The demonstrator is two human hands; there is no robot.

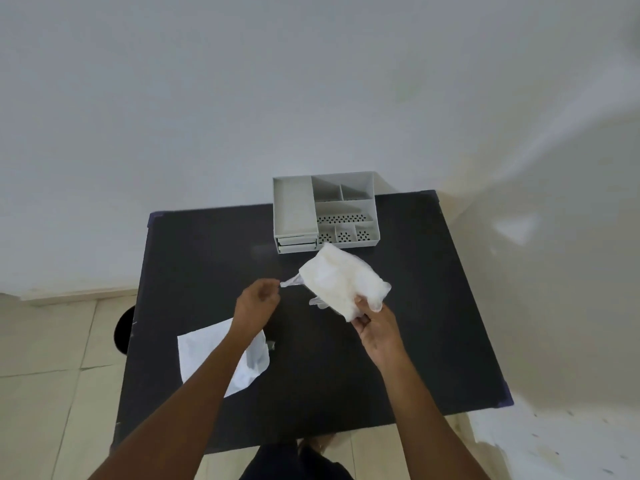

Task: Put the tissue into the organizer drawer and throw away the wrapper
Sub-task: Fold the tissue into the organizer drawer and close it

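Both hands raised; right hand [375, 327] pinching tissue pack [341, 280].

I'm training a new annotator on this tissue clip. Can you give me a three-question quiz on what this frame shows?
1. True or false: the organizer stands at the far edge of the dark table, with its drawers shut.
2. What does the right hand hold? A) the tissue pack in its clear wrapper B) a pen C) nothing
3. Fill in: the left hand pinches a corner of the ______ and pulls it sideways off the pack.

Key:
1. True; both drawer fronts sit flush.
2. A
3. wrapper

A loose white sheet also lies on the table under the left forearm.
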